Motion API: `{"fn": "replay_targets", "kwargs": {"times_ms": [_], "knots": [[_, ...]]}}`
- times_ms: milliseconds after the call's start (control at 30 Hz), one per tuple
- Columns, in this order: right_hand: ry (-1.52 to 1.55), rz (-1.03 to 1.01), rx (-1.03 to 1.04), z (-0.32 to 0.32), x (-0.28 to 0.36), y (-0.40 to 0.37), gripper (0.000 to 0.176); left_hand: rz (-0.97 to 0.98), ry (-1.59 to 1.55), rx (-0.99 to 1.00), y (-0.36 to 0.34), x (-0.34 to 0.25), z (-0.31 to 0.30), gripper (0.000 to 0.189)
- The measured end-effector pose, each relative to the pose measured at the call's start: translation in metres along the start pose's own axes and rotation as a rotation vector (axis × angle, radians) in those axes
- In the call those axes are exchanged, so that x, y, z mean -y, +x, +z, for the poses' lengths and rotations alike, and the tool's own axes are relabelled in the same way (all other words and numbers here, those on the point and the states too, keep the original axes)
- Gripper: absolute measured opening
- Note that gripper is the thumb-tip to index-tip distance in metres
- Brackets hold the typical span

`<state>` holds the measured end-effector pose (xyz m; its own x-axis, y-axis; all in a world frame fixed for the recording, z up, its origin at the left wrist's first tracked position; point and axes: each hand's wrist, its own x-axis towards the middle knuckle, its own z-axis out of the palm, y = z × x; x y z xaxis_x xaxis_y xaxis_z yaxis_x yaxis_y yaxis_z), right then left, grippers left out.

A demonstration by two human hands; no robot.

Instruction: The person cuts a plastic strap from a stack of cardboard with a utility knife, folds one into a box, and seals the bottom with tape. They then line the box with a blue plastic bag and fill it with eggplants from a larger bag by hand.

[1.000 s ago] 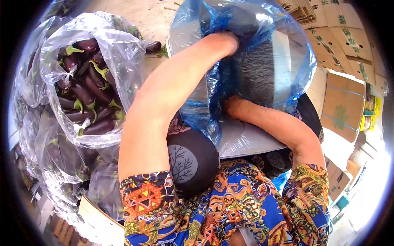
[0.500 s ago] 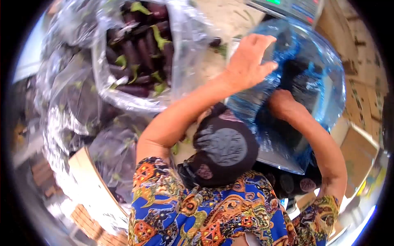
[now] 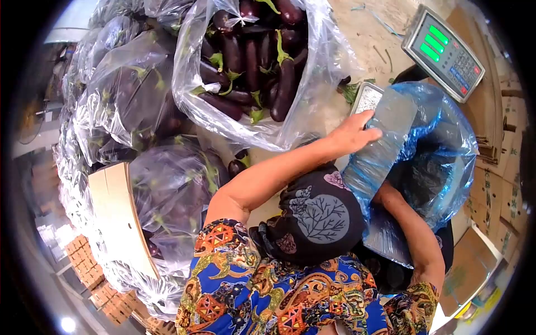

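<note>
"Where's the blue bag (image 3: 453,131)?"
"Right of centre, mouth gaping."
"And the hands?"
"Left hand (image 3: 356,134) open, thumb and forefinger parted, at the bag's left side. Right hand (image 3: 387,194) at its lower part, fingers hidden; can't tell its grip."
"Eggplants (image 3: 252,64)?"
"Upper middle, in a clear bag (image 3: 190,84)."

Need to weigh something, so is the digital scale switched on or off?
On: the digital scale has three green display windows lit up; I can't read any figures on them.
</note>
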<state>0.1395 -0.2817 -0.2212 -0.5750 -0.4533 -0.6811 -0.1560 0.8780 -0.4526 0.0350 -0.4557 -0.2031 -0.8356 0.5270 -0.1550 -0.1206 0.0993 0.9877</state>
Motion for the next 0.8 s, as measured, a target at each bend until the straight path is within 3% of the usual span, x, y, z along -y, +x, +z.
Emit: {"fn": "replay_targets", "kwargs": {"times_ms": [67, 133, 167, 267, 333, 367, 467, 500, 567, 633, 667, 733, 800], "knots": [[-0.178, -0.001, -0.07, -0.005, -0.002, -0.002, 0.058, -0.073, 0.126, -0.055, -0.005, -0.007, -0.027, 0.039], [-0.339, 0.0, -0.14, 0.001, -0.011, -0.001, 0.059, 0.325, 0.381, -0.641, -0.009, -0.003, -0.062, 0.027], [-0.324, 0.003, -0.152, 0.025, -0.042, -0.002, 0.057, 0.282, 0.409, -0.722, -0.011, 0.004, -0.088, 0.032], [-0.263, 0.342, 0.259, 0.02, -0.057, -0.011, 0.046, 0.132, 0.689, -0.868, -0.006, 0.075, -0.148, 0.051], [-0.273, 0.325, 0.244, 0.02, -0.053, -0.019, 0.039, -0.087, 0.816, -0.684, -0.006, 0.136, -0.159, 0.063], [-0.275, 0.314, 0.241, 0.021, -0.048, -0.024, 0.035, -0.148, 0.782, -0.705, -0.009, 0.151, -0.152, 0.067], [-0.13, 0.107, 0.112, -0.011, -0.007, -0.053, 0.033, -0.267, 0.816, -0.726, -0.007, 0.132, -0.145, 0.068], [0.077, 0.013, -0.046, -0.014, -0.006, -0.065, 0.033, -0.214, 0.728, -0.683, -0.011, 0.117, -0.147, 0.065], [0.182, 0.003, -0.065, -0.043, 0.006, -0.087, 0.033, 0.05, 0.559, -0.738, -0.026, 0.082, -0.142, 0.059], [0.459, -0.015, -0.203, -0.054, 0.001, -0.102, 0.038, 0.206, 0.513, -0.78, -0.038, 0.047, -0.144, 0.07], [0.652, 0.017, -0.261, -0.06, 0.001, -0.109, 0.04, 0.199, 0.428, -0.741, -0.043, 0.013, -0.138, 0.067], [0.716, 0.078, -0.374, -0.078, 0.011, -0.117, 0.043, 0.201, 0.226, -0.588, -0.051, -0.054, -0.114, 0.063], [0.854, -0.02, -0.565, -0.097, 0.03, -0.12, 0.051, 0.286, 0.132, -0.337, -0.046, -0.089, -0.091, 0.063]]}}
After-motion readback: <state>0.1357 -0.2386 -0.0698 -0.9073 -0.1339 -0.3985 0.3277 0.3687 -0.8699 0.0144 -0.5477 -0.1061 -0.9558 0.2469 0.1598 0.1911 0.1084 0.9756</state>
